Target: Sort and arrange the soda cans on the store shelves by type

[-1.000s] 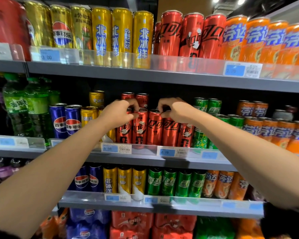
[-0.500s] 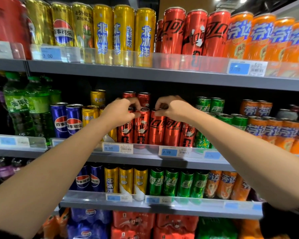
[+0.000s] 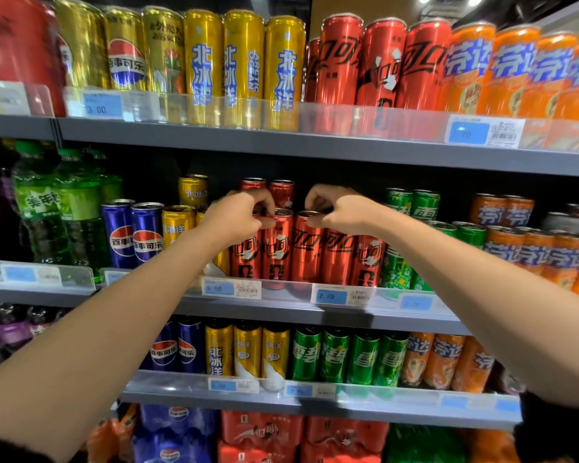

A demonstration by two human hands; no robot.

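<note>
Left grip: your left hand [image 3: 239, 215] pinches a red can [image 3: 276, 245] by its rim
Right grip: your right hand [image 3: 340, 210] pinches the neighbouring red can [image 3: 306, 248]
Change: both pinches unchanged, cans still on middle shelf [image 3: 398, 320]

Two bare forearms reach in from the lower corners, ending in the left hand [image 3: 239, 215] and right hand [image 3: 340, 212]. No rings, watch or gloves show. Dark sleeve edges [image 3: 555, 426] appear at the frame's bottom corners.

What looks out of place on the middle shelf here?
Nothing is spilled or dented. The one oddity: the row of tall red cola cans is unevenly turned, some showing script, some another graphic. The left hand and right hand pinch two can tops.
</note>
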